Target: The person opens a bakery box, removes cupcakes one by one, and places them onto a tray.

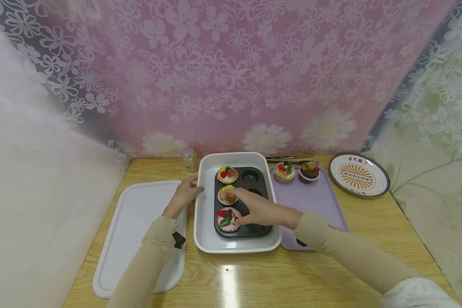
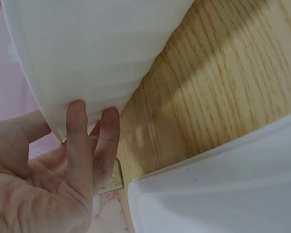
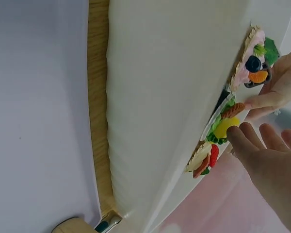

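Both hands forward, fingers extended

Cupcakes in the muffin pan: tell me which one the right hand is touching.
The middle cupcake, yellow-topped; the right hand has fingertips on it, between the far cupcake and near cupcake.

The round plate bears characters too small to read.
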Demonstrator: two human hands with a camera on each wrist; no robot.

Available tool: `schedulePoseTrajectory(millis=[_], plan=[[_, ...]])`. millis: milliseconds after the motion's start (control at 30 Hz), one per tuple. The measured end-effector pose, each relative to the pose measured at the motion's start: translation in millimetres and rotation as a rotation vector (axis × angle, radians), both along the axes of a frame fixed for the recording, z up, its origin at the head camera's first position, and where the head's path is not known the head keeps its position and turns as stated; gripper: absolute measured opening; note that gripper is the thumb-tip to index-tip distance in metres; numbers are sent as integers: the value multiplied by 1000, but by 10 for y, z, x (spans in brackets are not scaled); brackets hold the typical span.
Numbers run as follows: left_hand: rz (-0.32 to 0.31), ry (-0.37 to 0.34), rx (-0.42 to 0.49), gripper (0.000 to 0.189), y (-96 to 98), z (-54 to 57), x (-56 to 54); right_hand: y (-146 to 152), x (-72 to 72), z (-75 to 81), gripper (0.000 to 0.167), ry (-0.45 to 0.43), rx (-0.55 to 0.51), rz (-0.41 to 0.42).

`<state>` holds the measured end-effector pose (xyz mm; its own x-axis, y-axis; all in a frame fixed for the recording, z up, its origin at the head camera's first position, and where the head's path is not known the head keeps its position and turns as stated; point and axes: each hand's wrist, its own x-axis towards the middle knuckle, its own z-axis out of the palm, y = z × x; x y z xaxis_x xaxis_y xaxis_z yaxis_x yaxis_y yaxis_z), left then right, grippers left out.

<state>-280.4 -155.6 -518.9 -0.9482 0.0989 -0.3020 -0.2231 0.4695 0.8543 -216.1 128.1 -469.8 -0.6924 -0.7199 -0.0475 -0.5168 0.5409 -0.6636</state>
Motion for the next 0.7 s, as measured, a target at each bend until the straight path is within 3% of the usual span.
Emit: schedulePoseTrajectory(millis=[333, 700], plan=[[-11, 2, 1, 58, -5, 10, 3, -56, 47, -103, 97, -14, 40, 54], [-8, -4, 5, 57, -6, 5, 2, -148, 79, -149, 81, -32, 44, 87]])
